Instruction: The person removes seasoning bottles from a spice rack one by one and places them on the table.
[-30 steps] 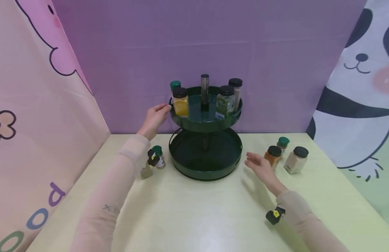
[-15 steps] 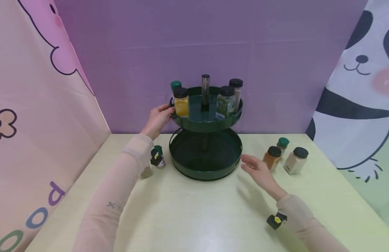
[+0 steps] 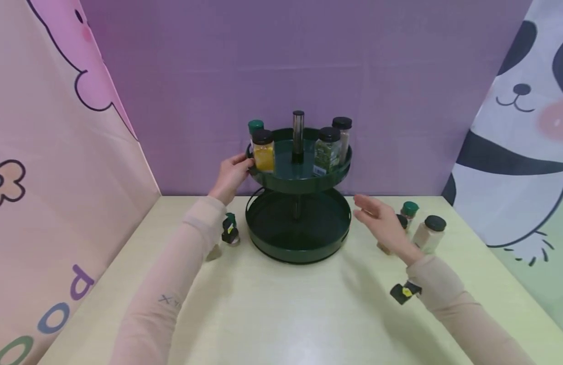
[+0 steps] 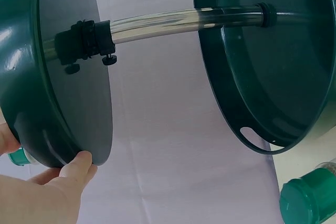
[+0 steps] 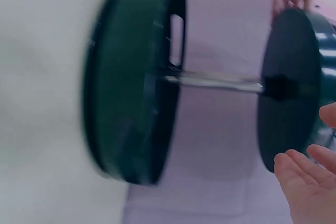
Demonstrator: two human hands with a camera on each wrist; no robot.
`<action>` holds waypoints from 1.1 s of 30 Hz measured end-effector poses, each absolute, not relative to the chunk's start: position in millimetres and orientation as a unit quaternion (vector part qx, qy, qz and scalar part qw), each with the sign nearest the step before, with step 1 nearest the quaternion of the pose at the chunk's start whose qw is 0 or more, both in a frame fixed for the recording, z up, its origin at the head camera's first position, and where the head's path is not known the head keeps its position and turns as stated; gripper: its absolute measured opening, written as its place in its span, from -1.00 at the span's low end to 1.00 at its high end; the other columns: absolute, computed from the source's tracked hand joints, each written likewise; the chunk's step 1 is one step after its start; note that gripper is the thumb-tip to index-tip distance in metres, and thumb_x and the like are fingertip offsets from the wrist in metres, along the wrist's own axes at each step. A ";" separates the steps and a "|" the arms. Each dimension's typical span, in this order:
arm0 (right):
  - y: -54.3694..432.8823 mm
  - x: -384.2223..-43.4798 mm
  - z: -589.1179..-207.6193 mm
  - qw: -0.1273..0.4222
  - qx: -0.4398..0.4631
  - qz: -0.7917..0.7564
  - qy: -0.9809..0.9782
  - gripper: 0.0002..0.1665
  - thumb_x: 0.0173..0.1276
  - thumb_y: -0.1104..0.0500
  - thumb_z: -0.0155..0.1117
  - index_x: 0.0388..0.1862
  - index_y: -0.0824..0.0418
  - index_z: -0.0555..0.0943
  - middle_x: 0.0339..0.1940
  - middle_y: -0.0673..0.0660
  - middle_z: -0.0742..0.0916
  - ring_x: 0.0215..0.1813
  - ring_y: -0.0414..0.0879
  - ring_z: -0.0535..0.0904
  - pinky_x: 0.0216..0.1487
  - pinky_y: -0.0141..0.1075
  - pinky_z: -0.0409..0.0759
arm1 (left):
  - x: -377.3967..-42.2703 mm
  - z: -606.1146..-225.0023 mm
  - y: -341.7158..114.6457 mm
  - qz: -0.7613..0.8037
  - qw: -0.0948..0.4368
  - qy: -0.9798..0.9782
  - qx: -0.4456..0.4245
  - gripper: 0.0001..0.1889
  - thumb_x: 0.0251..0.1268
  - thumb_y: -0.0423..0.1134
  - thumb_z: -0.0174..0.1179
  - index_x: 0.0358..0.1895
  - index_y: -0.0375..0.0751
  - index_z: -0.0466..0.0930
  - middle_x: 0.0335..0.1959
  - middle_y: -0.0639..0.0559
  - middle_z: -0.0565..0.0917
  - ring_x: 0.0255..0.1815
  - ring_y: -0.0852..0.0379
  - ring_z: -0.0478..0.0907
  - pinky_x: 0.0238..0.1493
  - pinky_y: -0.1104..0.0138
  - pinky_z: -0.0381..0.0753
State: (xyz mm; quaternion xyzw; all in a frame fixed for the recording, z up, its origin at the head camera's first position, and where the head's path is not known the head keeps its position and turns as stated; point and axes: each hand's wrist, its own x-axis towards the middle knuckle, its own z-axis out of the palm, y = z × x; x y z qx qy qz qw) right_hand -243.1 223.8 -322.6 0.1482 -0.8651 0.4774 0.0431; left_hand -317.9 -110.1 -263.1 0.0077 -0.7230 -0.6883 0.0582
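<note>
The two-tier green rack (image 3: 298,256) is standing upright on the desk (image 3: 281,314), in front of a purple backdrop (image 3: 281,56). The left hand (image 3: 231,176) is pinching the left edge of the upper tray (image 3: 290,185), its fingertips pressing from underneath. The right hand (image 3: 383,223) is holding nothing, its fingers loosely extended, and is hovering at the rack's right; its wrist view is partly blurred, so whether it is touching the rim is hard to tell. A yellow jar (image 3: 264,156) and a herb jar (image 3: 326,156) are sitting upright on the upper tray, while a pale jar (image 3: 429,236) is standing near the right wrist.
</note>
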 end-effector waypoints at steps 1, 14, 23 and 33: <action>224.3 -246.3 -315.3 0.047 0.146 0.477 -0.865 -0.38 0.40 0.10 0.02 0.36 0.32 0.19 0.34 0.32 0.36 0.35 0.17 0.26 0.28 0.02 0.31 | -317.7 -263.2 -110.0 -0.689 0.059 -0.722 0.006 -0.57 0.32 -0.29 -0.02 0.24 -0.27 0.37 0.26 -0.11 0.41 0.22 0.09 0.35 0.29 0.26 0.33; 225.2 -299.5 -242.0 0.117 0.137 0.514 -0.839 -0.31 0.35 0.13 0.09 0.38 0.32 0.14 0.35 0.31 0.35 0.36 0.11 0.27 0.33 -0.07 0.29 | -315.2 -262.8 -109.0 -0.679 0.064 -0.731 -0.003 -0.57 0.31 -0.30 -0.04 0.24 -0.27 0.37 0.24 -0.11 0.42 0.20 0.10 0.35 0.27 0.29 0.34; 218.7 -326.5 -217.0 0.076 0.133 0.513 -0.844 -0.25 0.37 0.15 0.05 0.44 0.27 0.01 0.42 0.27 0.23 0.41 0.09 0.17 0.40 -0.08 0.17 | -311.7 -265.7 -109.1 -0.680 0.065 -0.731 0.001 -0.57 0.31 -0.28 -0.04 0.24 -0.28 0.37 0.23 -0.12 0.42 0.19 0.10 0.36 0.28 0.27 0.34; 207.4 -346.4 -206.8 0.037 0.132 0.489 -0.861 -0.14 0.32 0.05 0.13 0.46 0.23 -0.04 0.45 0.23 0.20 0.43 0.07 0.13 0.41 -0.08 0.15 | -312.4 -264.6 -106.5 -0.684 0.070 -0.726 0.005 -0.55 0.29 -0.30 -0.04 0.25 -0.27 0.36 0.23 -0.12 0.43 0.16 0.13 0.36 0.27 0.28 0.34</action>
